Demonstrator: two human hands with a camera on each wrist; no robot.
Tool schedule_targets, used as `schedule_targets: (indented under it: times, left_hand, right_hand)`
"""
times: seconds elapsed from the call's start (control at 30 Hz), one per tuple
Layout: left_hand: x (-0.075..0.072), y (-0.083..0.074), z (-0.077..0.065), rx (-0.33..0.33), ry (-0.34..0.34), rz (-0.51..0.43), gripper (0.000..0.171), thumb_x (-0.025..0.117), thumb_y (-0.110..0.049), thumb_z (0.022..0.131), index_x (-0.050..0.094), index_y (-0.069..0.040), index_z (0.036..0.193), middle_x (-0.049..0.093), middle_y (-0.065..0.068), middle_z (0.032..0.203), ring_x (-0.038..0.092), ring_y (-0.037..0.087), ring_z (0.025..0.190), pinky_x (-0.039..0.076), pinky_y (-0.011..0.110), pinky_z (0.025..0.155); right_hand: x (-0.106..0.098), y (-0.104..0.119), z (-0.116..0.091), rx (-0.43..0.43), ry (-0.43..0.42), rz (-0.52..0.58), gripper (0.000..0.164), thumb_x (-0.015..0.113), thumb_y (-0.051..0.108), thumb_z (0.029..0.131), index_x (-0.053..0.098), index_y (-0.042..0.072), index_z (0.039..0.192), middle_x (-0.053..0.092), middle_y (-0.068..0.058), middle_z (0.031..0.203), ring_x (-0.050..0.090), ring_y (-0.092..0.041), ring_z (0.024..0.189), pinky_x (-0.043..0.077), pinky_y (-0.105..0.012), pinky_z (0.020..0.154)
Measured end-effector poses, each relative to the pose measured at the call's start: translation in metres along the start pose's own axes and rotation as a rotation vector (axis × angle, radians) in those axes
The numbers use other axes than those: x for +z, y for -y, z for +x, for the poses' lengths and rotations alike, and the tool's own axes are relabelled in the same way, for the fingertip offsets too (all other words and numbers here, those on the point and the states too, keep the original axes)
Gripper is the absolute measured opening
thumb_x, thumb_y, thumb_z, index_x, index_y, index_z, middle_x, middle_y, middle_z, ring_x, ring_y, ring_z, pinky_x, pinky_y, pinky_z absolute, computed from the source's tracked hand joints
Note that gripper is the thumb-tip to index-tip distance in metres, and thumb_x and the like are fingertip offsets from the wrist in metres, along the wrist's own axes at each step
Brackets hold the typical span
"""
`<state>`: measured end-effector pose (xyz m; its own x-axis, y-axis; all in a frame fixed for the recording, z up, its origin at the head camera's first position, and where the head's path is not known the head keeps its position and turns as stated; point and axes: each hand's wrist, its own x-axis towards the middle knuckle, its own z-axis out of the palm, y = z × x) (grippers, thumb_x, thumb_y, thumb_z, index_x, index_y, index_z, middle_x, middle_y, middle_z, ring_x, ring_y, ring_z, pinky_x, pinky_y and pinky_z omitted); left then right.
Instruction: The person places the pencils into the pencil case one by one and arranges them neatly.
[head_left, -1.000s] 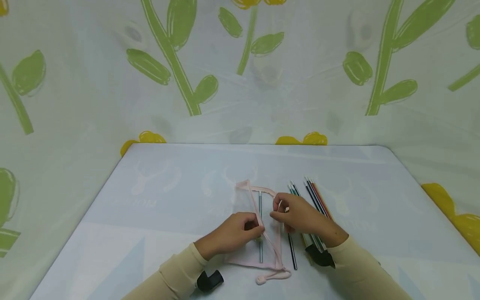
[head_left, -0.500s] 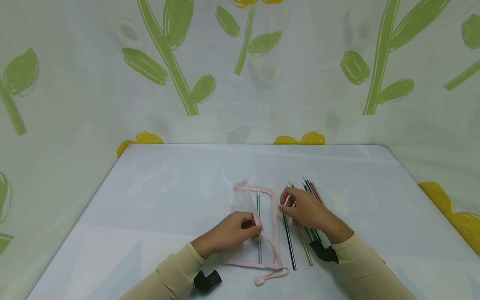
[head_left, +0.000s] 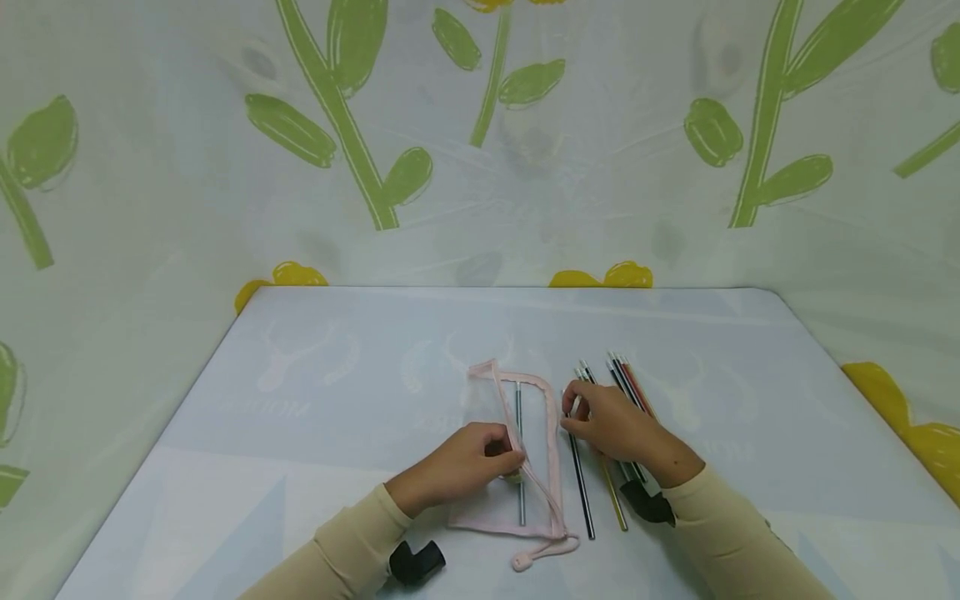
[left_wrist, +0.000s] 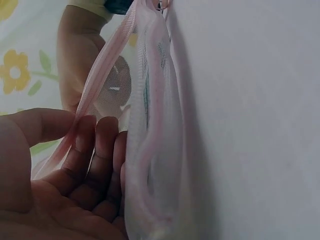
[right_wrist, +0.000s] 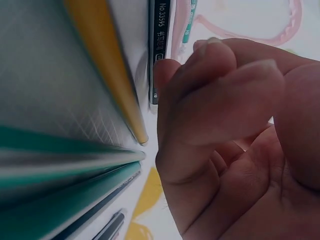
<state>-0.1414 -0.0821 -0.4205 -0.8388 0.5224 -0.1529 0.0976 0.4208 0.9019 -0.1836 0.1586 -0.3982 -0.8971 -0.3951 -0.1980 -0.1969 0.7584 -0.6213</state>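
A see-through mesh pouch with pink trim lies mid-table, one long side lifted. My left hand pinches that lifted pink edge between thumb and finger; the left wrist view shows the pink band in this grip. A bluish-green pencil is seen within the pouch's outline. To the right of it, my right hand hovers at a black pencil, fingers loosely curled. In the right wrist view a fingertip overlaps the black pencil's side; no grip on it is plain.
A gold-yellow pencil lies under the right hand. Several more pencils, dark, green and reddish, lie beyond it. A pink wrist loop trails from the pouch towards the near edge. The patterned curtain stands behind the table.
My right hand has moved right, from the pouch's right edge to the black pencil. It has shifted little in the last half second. The left hand keeps its pinch on the pouch.
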Motion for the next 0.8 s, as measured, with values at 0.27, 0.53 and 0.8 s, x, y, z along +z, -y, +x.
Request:
schedule_targets:
  times: [0.27,0.53,0.8]
  left_hand:
    - [0.0003,-0.0022,-0.0007,-0.009,-0.018,-0.041,0.020,0.063,-0.028,0.095,0.066,-0.009,0.100,0.066,-0.002,0.086,0.057,0.007,0.077,0.044,0.022,0.065]
    - [-0.0001,-0.0013,-0.0005,-0.012,-0.003,-0.114,0.025,0.057,-0.024,0.098,0.065,-0.005,0.111,0.070,0.003,0.093,0.064,0.010,0.085,0.050,0.026,0.074]
    - [-0.0018,0.0004,0.0002,-0.036,0.000,-0.121,0.030,0.052,-0.026,0.101,0.066,-0.004,0.116,0.071,0.004,0.099,0.064,0.011,0.091,0.051,0.029,0.080]
  right_hand:
    - [0.0024,-0.0042,0.0017,-0.041,-0.027,-0.061,0.018,0.069,0.011,0.093,0.055,0.008,0.104,0.059,-0.001,0.071,0.051,-0.013,0.051,0.045,-0.028,0.048]
    - [0.0042,-0.0049,0.0032,-0.029,-0.025,-0.041,0.023,0.070,0.010,0.092,0.053,0.007,0.108,0.057,-0.002,0.070,0.051,-0.014,0.049,0.044,-0.029,0.046]
    - [0.0066,-0.0052,0.0028,-0.015,-0.027,-0.049,0.028,0.072,0.010,0.090,0.052,0.007,0.110,0.057,-0.003,0.072,0.052,-0.014,0.050,0.045,-0.029,0.046]
